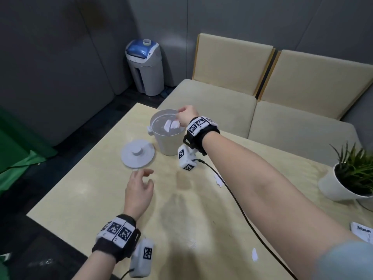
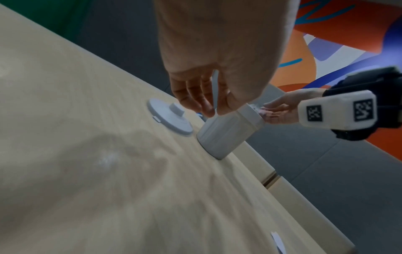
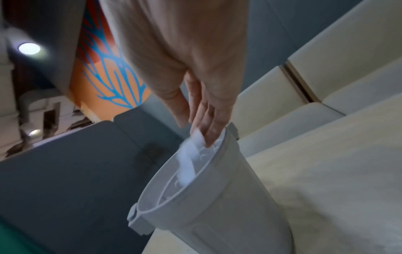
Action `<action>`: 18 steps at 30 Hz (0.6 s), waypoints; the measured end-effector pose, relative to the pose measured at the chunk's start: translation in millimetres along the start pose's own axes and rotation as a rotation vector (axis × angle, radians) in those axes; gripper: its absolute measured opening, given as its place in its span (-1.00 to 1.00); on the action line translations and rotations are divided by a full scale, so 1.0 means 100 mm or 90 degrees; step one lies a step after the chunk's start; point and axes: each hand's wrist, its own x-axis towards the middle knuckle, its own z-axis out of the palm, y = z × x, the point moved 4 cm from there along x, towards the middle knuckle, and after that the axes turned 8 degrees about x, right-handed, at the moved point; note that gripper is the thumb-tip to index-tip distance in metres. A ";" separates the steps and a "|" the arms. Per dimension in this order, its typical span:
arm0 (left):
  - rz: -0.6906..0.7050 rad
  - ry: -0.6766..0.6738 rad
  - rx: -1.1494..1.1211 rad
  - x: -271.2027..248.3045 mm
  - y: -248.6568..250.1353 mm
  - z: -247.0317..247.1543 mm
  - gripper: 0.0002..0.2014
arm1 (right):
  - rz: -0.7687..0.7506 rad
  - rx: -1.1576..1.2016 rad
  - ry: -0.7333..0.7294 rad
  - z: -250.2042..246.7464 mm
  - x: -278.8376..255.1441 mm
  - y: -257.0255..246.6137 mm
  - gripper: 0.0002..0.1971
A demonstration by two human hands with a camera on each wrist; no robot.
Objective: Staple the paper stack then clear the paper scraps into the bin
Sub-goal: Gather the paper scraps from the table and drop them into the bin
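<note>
A white bin (image 1: 167,144) stands lidless at the table's far side, its lid (image 1: 138,153) lying flat to the left. My right hand (image 1: 178,116) hovers over the bin's mouth. In the right wrist view its fingers (image 3: 214,130) point straight down into the bin (image 3: 206,214), and a blurred white scrap (image 3: 191,154) is slipping off their tips. White scraps (image 1: 171,125) show inside the opening. My left hand (image 1: 148,176) floats above the table near the lid, fingers relaxed and holding nothing. Two more scraps (image 1: 219,181) (image 1: 254,254) lie on the tabletop. A printed paper stack (image 1: 362,232) sits at the right edge.
A potted plant (image 1: 351,178) in a white pot stands at the table's right. A black cable (image 1: 232,190) runs from my right wrist across the wooden table (image 1: 101,199). Beige sofa seats lie behind; a grey and blue appliance (image 1: 145,67) stands on the floor.
</note>
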 end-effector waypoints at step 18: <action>0.223 -0.260 0.115 0.02 1.23 1.28 -0.85 | 0.085 -0.238 0.136 -2.32 -0.75 1.74 -0.69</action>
